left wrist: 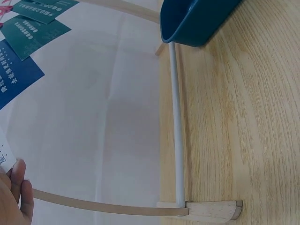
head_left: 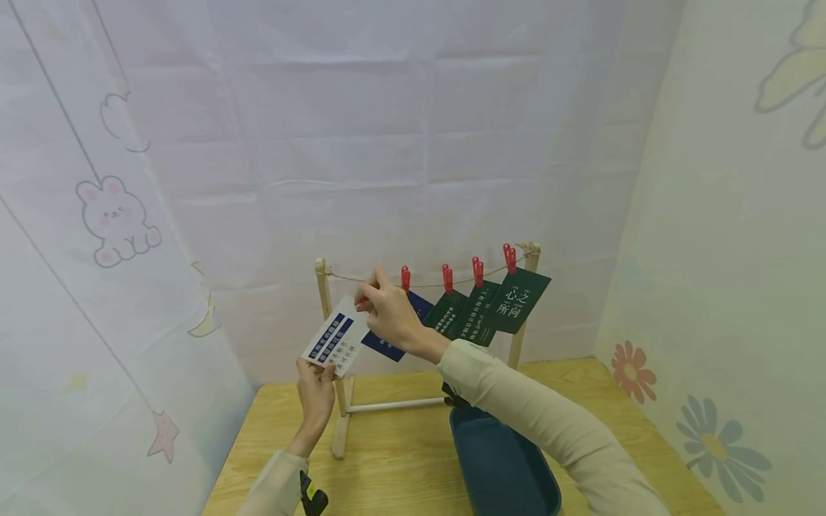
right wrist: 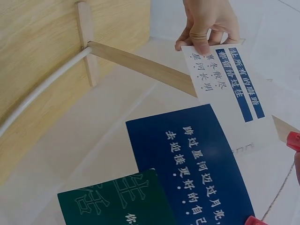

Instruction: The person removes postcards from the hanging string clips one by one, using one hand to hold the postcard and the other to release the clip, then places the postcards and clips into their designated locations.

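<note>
A rabbit-printed wall [head_left: 97, 301] rises at nine o'clock, wooden table [head_left: 393, 444] at six, flowered wall [head_left: 703, 251] at three. At seven, the left hand [head_left: 316, 390] pinches a white card [head_left: 338, 337]; the right hand [head_left: 395, 312], pinching a red clip [right wrist: 294, 140], partly hides a blue card [head_left: 385, 345]; green cards [head_left: 521, 301] hang at four.

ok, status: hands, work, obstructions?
Left hand pinches white rectangular card with blue-banded print. Right hand pinches red plastic clip near that card's top edge. Possible snag: dark-blue rectangular card close alongside, overlapping in view.
</note>
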